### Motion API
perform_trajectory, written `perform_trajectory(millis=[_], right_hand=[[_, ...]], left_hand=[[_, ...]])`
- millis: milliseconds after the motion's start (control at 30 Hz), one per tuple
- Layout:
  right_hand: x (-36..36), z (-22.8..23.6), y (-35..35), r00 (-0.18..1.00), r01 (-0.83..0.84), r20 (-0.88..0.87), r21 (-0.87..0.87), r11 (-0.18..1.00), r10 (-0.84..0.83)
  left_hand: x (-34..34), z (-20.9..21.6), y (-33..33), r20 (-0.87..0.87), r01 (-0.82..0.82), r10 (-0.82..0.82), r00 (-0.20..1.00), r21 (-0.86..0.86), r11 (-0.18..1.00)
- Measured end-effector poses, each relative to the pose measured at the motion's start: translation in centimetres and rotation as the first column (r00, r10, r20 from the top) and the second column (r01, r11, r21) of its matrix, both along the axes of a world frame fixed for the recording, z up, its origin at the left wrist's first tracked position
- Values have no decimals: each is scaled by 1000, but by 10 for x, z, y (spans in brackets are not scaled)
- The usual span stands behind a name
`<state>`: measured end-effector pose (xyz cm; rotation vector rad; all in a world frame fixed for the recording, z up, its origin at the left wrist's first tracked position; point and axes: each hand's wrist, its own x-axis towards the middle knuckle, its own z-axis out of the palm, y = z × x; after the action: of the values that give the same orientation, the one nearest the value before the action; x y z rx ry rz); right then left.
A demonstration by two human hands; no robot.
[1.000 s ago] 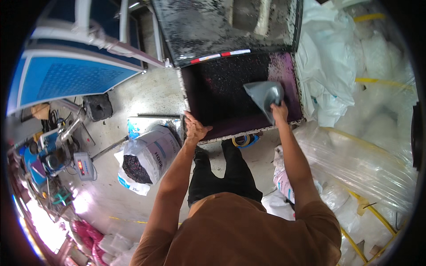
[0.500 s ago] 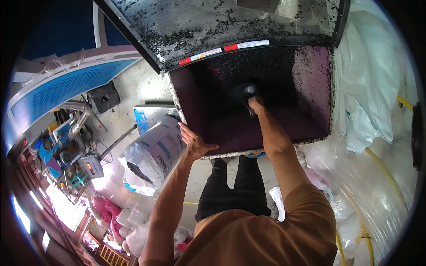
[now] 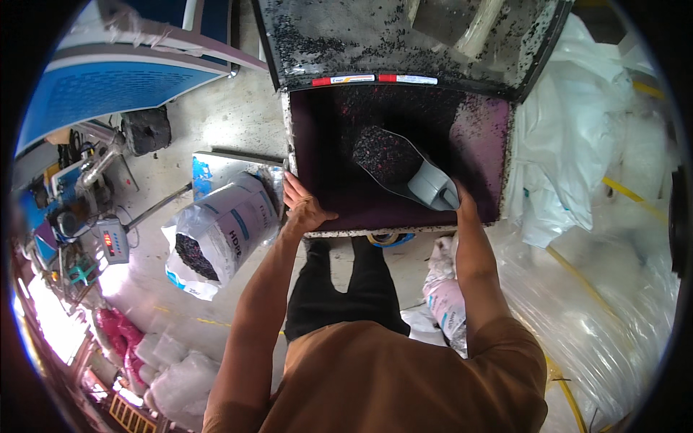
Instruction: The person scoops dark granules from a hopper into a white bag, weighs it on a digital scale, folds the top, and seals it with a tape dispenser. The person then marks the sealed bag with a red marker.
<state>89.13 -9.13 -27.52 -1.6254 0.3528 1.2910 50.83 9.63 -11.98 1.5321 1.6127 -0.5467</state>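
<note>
My right hand (image 3: 465,203) is closed round the handle of a grey scoop (image 3: 432,185). Dark plastic granules (image 3: 390,155) heap in the scoop, which is held over the inside of a deep bin (image 3: 404,232) with dark purple walls. More granules cling to the bin's far and right walls; its bottom is in shadow. At the near left corner, my left hand (image 3: 307,211) rests on the rim with its fingers spread. Close to that hand, an open white sack (image 3: 234,224) of dark granules leans on a floor scale (image 3: 206,162).
Two red-capped markers (image 3: 343,80) lie along the bin's far edge, below a raised, granule-strewn lid (image 3: 404,43). Clear plastic sheeting (image 3: 570,151) hangs close on the right. The scale's lit display (image 3: 113,240) stands at the left, and a pink-and-white sack (image 3: 447,307) lies beside my legs.
The scoop has come up out of the dark bin toward me and to the right, now full of granules. My left hand stays on the rim. The whole view has shifted.
</note>
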Motion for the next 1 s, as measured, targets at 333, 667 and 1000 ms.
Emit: perform_trajectory(millis=[333, 667, 1000], right_hand=[[-100, 161, -36, 948, -55, -275, 351, 935, 159], [-303, 220, -21, 745, -200, -445, 562, 803, 497], [-531, 321, 105, 770, -533, -324, 149, 833, 550]], left_hand=[[-49, 36, 0, 138, 65, -71, 988, 46, 997], [-387, 129, -40, 70, -488, 654, 753, 726, 485], [-550, 78, -74, 202, -672, 718, 667, 580, 461]])
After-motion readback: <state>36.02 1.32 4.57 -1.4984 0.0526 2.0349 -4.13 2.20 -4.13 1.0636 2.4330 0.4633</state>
